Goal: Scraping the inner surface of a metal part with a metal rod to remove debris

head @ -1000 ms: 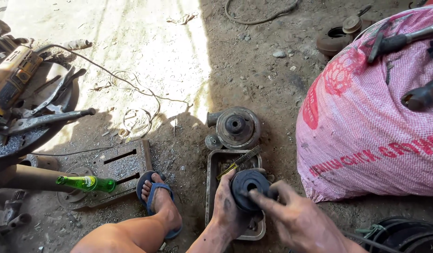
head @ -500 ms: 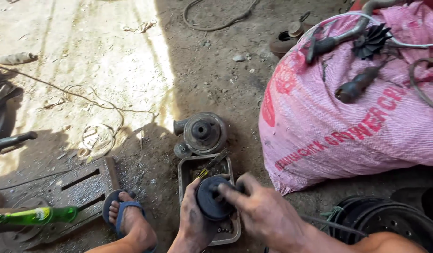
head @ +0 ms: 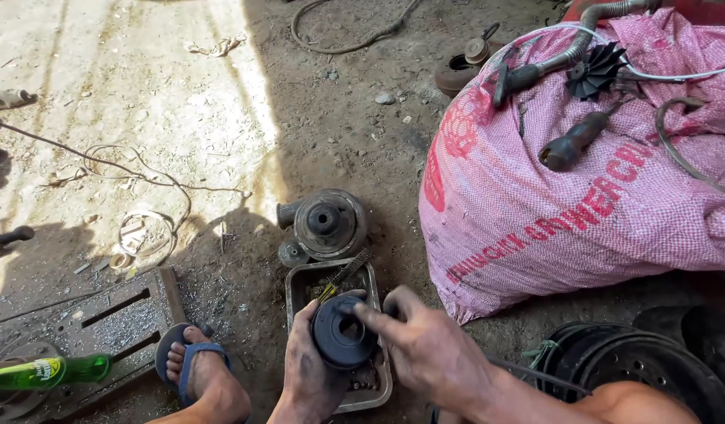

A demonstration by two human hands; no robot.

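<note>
My left hand (head: 309, 371) grips a dark round metal housing (head: 343, 334) from below and the left, holding it above a small rectangular metal tray (head: 298, 284) on the dirt floor. My right hand (head: 430, 351) rests on the right side of the same part, its index finger reaching into the central hole. A wire brush with a yellow handle (head: 343, 276) lies at the tray's far end. Just beyond the tray stands a rusty round pump casing (head: 325, 224) with a side outlet.
A large pink woven sack (head: 582, 180) fills the right, with hoses, a black finned impeller (head: 596, 69) and a dark handled tool (head: 574, 141) on top. A steel plate (head: 103, 314), green bottle (head: 48, 369), loose wire (head: 142, 180) and my sandalled foot (head: 197, 365) lie left. Dark wheel rims (head: 637, 369) sit bottom right.
The view has swung to the right, so the sack fills more of the picture and the tools at left have slid out. Both hands stay on the round part over the tray.
</note>
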